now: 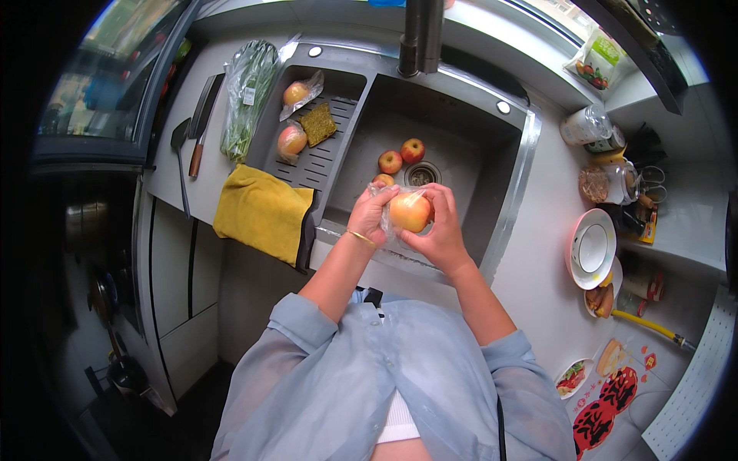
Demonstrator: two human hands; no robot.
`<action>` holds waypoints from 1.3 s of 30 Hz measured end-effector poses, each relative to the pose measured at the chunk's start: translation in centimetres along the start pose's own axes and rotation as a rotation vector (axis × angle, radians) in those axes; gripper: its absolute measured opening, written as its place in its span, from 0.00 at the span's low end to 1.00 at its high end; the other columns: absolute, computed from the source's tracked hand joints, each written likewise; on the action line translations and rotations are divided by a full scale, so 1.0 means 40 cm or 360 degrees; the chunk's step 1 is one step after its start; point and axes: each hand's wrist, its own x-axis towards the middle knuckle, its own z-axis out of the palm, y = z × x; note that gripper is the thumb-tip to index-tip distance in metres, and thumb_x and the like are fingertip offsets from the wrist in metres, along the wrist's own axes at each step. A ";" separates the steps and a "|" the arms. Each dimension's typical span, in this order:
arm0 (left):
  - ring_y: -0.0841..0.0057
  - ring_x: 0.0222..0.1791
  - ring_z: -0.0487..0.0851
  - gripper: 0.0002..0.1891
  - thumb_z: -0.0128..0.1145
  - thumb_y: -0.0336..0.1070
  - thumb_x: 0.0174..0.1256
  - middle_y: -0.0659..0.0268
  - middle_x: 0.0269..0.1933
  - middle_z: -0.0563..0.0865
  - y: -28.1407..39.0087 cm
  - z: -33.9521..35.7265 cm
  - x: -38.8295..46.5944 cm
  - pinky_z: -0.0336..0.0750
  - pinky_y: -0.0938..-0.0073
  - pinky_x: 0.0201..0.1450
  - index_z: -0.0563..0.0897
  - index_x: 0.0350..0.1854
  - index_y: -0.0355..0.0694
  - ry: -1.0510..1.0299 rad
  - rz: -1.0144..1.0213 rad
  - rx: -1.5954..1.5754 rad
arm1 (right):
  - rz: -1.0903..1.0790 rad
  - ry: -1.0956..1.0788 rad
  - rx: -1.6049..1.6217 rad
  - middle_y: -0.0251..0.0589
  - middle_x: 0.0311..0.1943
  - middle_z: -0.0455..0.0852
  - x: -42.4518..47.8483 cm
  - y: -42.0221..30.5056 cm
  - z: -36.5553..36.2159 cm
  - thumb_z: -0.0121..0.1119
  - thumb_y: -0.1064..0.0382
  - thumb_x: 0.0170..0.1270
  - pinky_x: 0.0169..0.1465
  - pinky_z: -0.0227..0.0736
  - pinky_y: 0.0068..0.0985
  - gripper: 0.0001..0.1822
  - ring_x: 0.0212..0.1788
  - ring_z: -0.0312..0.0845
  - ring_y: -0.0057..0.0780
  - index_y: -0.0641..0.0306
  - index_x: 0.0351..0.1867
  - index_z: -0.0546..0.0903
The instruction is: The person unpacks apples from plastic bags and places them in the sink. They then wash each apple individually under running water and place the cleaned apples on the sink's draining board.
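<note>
Over the near part of the sink, my left hand (pixel 369 218) grips clear plastic wrap around a large yellow-red apple (pixel 408 212). The fingers of my right hand (pixel 441 227) close around the apple's other side. Below them in the dark sink basin (pixel 484 132) lie small red apples, one (pixel 413 150) and another (pixel 390 162) beside the drain (pixel 422 173), and a third (pixel 383 180) partly hidden by my left hand. On the slotted drainer at the left rest two plastic-wrapped fruits, one higher (pixel 296 93) and one lower (pixel 292 140), with a yellowish scrubbing sponge (pixel 318 124) between them.
A yellow cloth (pixel 262 213) hangs over the counter edge. Left of the drainer are bagged green vegetables (pixel 249 101), a cleaver (pixel 203 115) and a black spatula (pixel 180 144). The faucet (pixel 420 40) rises behind the basin. Stacked bowls (pixel 591 249) and jars (pixel 605 183) stand right.
</note>
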 end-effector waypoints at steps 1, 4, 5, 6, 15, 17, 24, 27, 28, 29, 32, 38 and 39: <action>0.63 0.43 0.84 0.12 0.57 0.28 0.66 0.56 0.46 0.80 -0.003 -0.012 0.008 0.82 0.59 0.48 0.70 0.47 0.41 0.0081 0.0036 -0.0009 | 0.0074 -0.0040 -0.0035 0.43 0.57 0.69 0.002 -0.009 -0.001 0.77 0.64 0.41 0.57 0.75 0.31 0.37 0.57 0.73 0.35 0.60 0.53 0.69; 0.64 0.40 0.84 0.15 0.59 0.23 0.63 0.57 0.43 0.79 -0.012 -0.058 0.040 0.82 0.59 0.44 0.69 0.46 0.43 0.0289 0.0100 -0.0102 | 0.0235 -0.0065 0.0186 0.43 0.57 0.72 0.007 -0.028 -0.002 0.78 0.63 0.43 0.58 0.75 0.29 0.35 0.55 0.75 0.32 0.60 0.53 0.70; 0.64 0.40 0.84 0.16 0.59 0.24 0.62 0.58 0.43 0.79 -0.004 -0.081 0.051 0.82 0.60 0.42 0.69 0.47 0.44 0.0340 0.0098 -0.0178 | 0.0280 -0.0059 0.0315 0.44 0.57 0.73 0.010 -0.030 0.001 0.78 0.63 0.43 0.58 0.75 0.28 0.35 0.54 0.75 0.32 0.60 0.53 0.71; 0.65 0.39 0.84 0.16 0.60 0.24 0.62 0.58 0.43 0.79 0.005 -0.089 0.057 0.82 0.61 0.41 0.69 0.47 0.45 0.0380 0.0082 -0.0253 | 0.0320 -0.0024 0.0461 0.44 0.56 0.74 0.009 -0.018 0.001 0.78 0.61 0.44 0.57 0.75 0.29 0.34 0.54 0.76 0.32 0.61 0.52 0.71; 0.70 0.28 0.80 0.12 0.63 0.30 0.62 0.67 0.37 0.78 0.057 -0.178 0.057 0.77 0.71 0.27 0.75 0.44 0.48 0.0382 -0.0119 -0.0499 | 0.0770 -0.0250 -0.0195 0.47 0.51 0.77 0.018 0.236 0.076 0.79 0.57 0.41 0.54 0.74 0.33 0.36 0.50 0.77 0.40 0.63 0.50 0.70; 0.72 0.27 0.79 0.11 0.64 0.32 0.61 0.67 0.36 0.78 0.063 -0.178 0.042 0.76 0.74 0.25 0.76 0.42 0.48 0.0358 -0.0170 -0.0535 | 0.0773 -0.0333 -0.0382 0.48 0.49 0.76 0.013 0.302 0.114 0.79 0.57 0.40 0.54 0.73 0.35 0.36 0.50 0.76 0.43 0.63 0.50 0.69; 0.79 0.27 0.79 0.11 0.68 0.36 0.59 0.70 0.32 0.80 0.105 -0.175 -0.009 0.72 0.82 0.24 0.76 0.38 0.48 0.0346 -0.0161 -0.0359 | 0.0855 -0.0687 -0.0811 0.45 0.54 0.72 0.030 0.391 0.228 0.78 0.63 0.38 0.59 0.71 0.37 0.38 0.57 0.69 0.47 0.58 0.54 0.70; 0.79 0.28 0.80 0.12 0.68 0.36 0.59 0.72 0.32 0.81 0.114 -0.189 -0.014 0.72 0.83 0.24 0.76 0.39 0.49 0.0312 -0.0150 -0.0266 | 0.0801 -0.0824 -0.0976 0.43 0.56 0.69 0.046 0.407 0.263 0.77 0.65 0.38 0.61 0.71 0.38 0.38 0.59 0.67 0.47 0.57 0.55 0.70; 0.79 0.28 0.80 0.12 0.68 0.36 0.60 0.73 0.32 0.81 0.120 -0.192 -0.014 0.72 0.83 0.24 0.76 0.39 0.49 0.0294 -0.0150 -0.0247 | 0.0794 -0.0862 -0.0990 0.43 0.56 0.69 0.053 0.409 0.270 0.77 0.65 0.38 0.61 0.70 0.38 0.39 0.59 0.66 0.47 0.57 0.55 0.70; 0.79 0.28 0.81 0.12 0.68 0.36 0.60 0.73 0.32 0.80 0.127 -0.196 -0.014 0.71 0.83 0.24 0.76 0.39 0.49 0.0277 -0.0151 -0.0227 | 0.0788 -0.0900 -0.1003 0.43 0.56 0.69 0.056 0.411 0.275 0.77 0.65 0.38 0.61 0.70 0.38 0.39 0.60 0.66 0.48 0.57 0.55 0.70; 0.82 0.30 0.80 0.13 0.68 0.36 0.60 0.75 0.34 0.79 0.154 -0.193 -0.015 0.70 0.82 0.25 0.76 0.42 0.50 0.0242 -0.0153 -0.0194 | 0.0831 -0.0972 -0.0935 0.45 0.57 0.68 0.064 0.422 0.277 0.78 0.64 0.38 0.62 0.70 0.37 0.39 0.60 0.65 0.49 0.57 0.56 0.70; 0.83 0.31 0.79 0.17 0.68 0.36 0.60 0.76 0.35 0.78 0.216 -0.188 -0.025 0.71 0.82 0.25 0.73 0.46 0.51 0.0179 -0.0183 -0.0216 | 0.0619 -0.0518 -0.0794 0.46 0.49 0.75 0.129 0.387 0.250 0.74 0.61 0.47 0.55 0.73 0.35 0.29 0.52 0.74 0.43 0.61 0.51 0.74; 0.83 0.31 0.80 0.17 0.68 0.35 0.60 0.76 0.36 0.78 0.221 -0.194 -0.025 0.71 0.82 0.25 0.73 0.46 0.51 0.0159 -0.0176 -0.0234 | 0.0551 -0.0368 -0.0726 0.45 0.47 0.77 0.167 0.358 0.240 0.73 0.60 0.49 0.53 0.74 0.34 0.26 0.48 0.77 0.40 0.62 0.49 0.75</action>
